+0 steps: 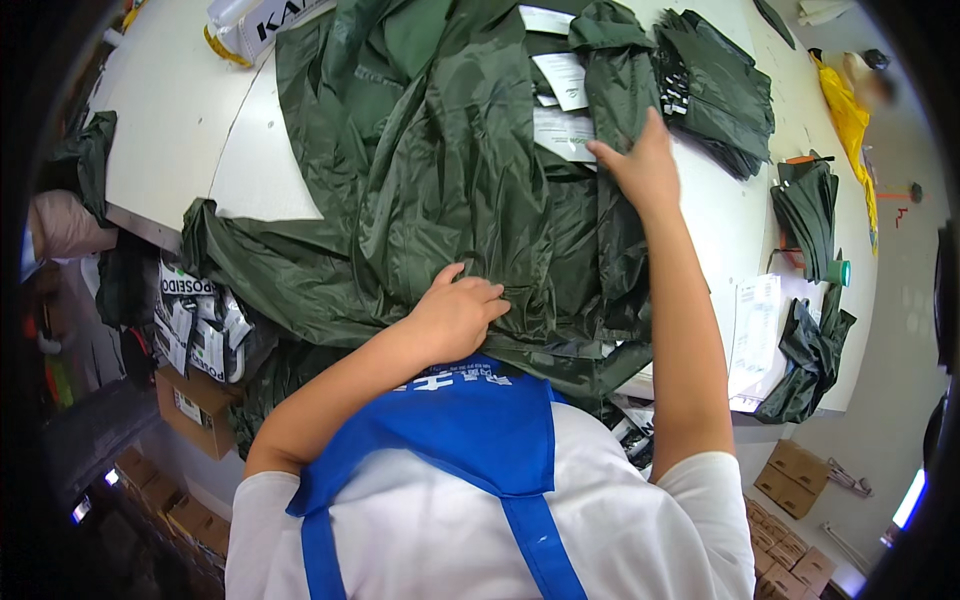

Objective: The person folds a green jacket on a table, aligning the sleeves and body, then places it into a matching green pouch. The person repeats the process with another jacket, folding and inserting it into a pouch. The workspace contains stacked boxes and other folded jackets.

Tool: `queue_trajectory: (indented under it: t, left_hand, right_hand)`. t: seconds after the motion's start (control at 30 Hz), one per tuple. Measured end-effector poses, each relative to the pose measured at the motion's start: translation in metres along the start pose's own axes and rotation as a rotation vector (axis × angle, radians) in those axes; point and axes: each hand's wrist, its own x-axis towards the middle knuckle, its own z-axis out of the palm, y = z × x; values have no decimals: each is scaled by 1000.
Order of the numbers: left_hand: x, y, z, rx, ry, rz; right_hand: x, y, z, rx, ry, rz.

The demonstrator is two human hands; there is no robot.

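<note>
Green cloth (445,200), probably light, soft and slippery, suits pinching near the surface's (180,130) front edge; left hand (458,315) rests loosely open, right hand (648,172) spreads wide, neither visibly gripping.

A glossy dark green garment (440,190) lies spread and wrinkled on the tabletop (165,140) toward 12 o'clock, one sleeve-like length (280,245) stretching toward 10 o'clock, a narrow folded section (617,85) toward 1 o'clock.

White printed paper sheets (755,325) lie on the right of the white counter (170,130); crumpled yellow plastic (845,115) runs along its right edge. Brown cardboard boxes (790,475) stand at lower right.
</note>
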Motion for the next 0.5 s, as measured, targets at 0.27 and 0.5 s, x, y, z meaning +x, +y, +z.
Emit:
queue_trajectory:
  t: [0.27,0.5]
  left_hand:
    - [30,-11,-66,-1830,418,-230]
    - [48,-9,-74,-2092,648,-175]
  right_hand:
    - [-102,-45,-59,524,-208,-576]
    - [-162,-19,-67,811,-501,-372]
